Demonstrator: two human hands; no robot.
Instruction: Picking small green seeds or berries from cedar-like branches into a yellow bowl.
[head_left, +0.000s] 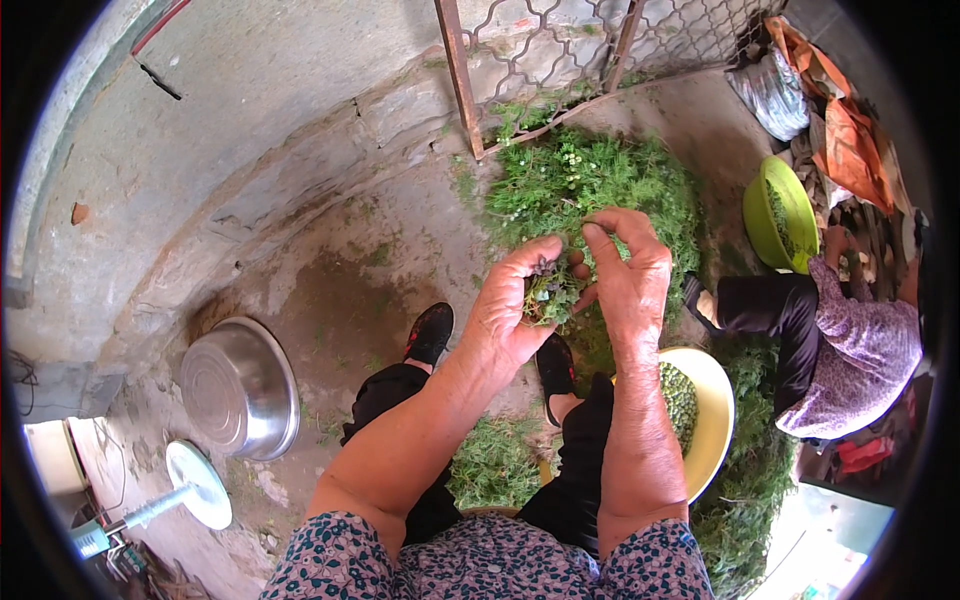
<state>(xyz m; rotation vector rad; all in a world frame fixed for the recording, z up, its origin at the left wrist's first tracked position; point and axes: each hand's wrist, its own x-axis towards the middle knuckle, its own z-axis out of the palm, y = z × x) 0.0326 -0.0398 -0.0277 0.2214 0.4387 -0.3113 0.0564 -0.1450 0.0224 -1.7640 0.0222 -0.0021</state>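
My left hand (504, 292) is closed around a bunch of green conifer sprigs (555, 289) that carries dark, dried-looking clusters. Beside it, my right hand (630, 262) has its thumb and forefinger brought together just above the bunch, while its lower fingers reach the bunch's right side. Whether a small piece sits in that pinch is too small to tell. Below both hands, a heap of cut conifer branches (600, 180) with pale round berries covers the ground. A yellow basin (716, 420) holding many small green berries (677, 401) stands by my right leg, partly behind my right forearm.
An upturned-sideways metal basin (244, 390) leans at left, near a fan-like stand with a round base (199, 484). At right a seated person (855, 360) works beside a lime-green basin (784, 214). A metal lattice gate (540, 67) borders the heap; sacks (847, 127) lie beyond.
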